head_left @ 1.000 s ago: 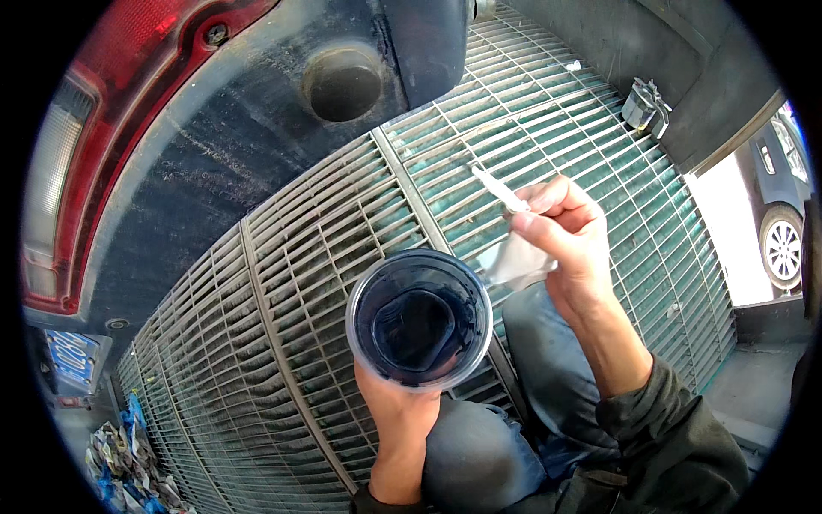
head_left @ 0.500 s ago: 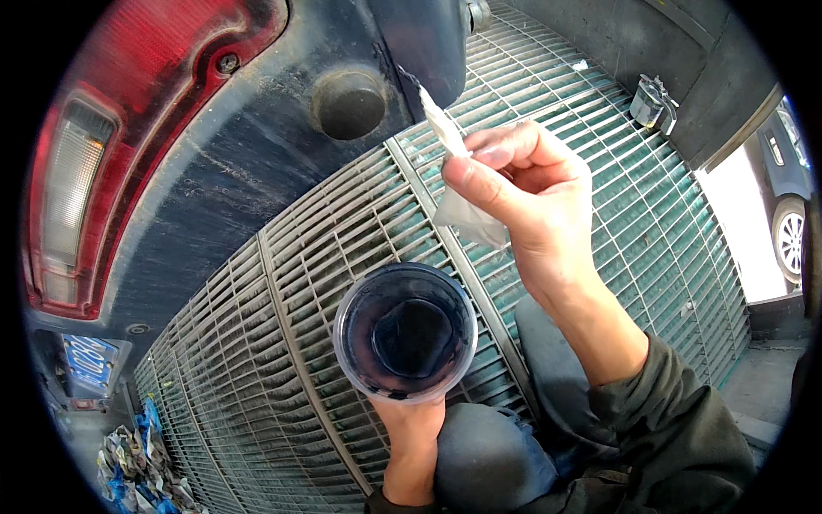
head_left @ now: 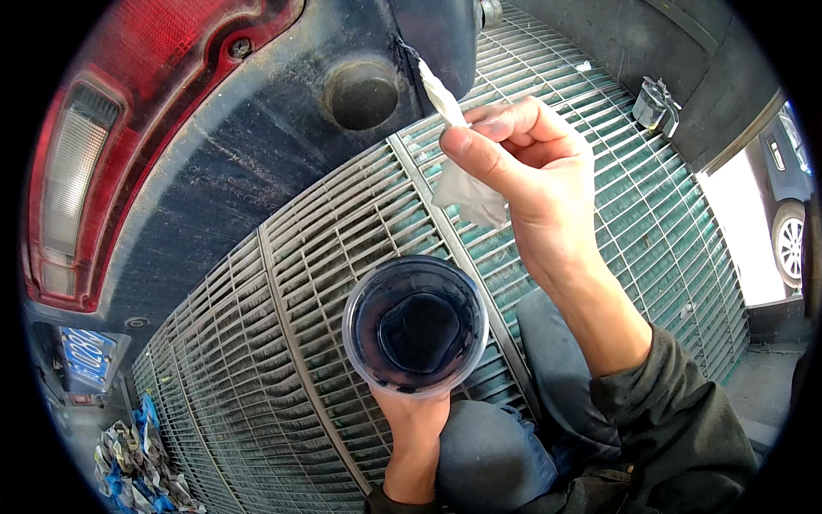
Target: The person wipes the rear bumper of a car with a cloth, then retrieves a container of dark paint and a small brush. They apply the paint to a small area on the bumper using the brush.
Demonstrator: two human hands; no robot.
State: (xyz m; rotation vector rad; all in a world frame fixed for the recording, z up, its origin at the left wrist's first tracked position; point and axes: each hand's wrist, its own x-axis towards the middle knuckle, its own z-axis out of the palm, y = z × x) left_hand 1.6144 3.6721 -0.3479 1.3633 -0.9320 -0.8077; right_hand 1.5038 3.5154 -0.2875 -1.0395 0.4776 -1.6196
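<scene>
My left hand (head_left: 413,428) holds a clear plastic cup (head_left: 415,325) from below; the cup has dark blue paint inside. My right hand (head_left: 531,180) pinches a small white cloth or tissue (head_left: 454,146) between thumb and fingers. The twisted tip of the cloth touches the edge of a dark blue car bumper (head_left: 257,154) above the cup. A round recess (head_left: 360,92) sits in the bumper just left of the cloth tip.
A red tail light (head_left: 77,171) is at the left. A metal floor grating (head_left: 282,343) lies below. A small metal part (head_left: 655,104) lies on the grating at the upper right. Crumpled papers (head_left: 137,463) lie at lower left. A parked car (head_left: 792,214) stands at the right.
My right hand has risen with the cloth from beside the cup up to the bumper edge. The view has come closer to the bumper; the cup stays held low.
</scene>
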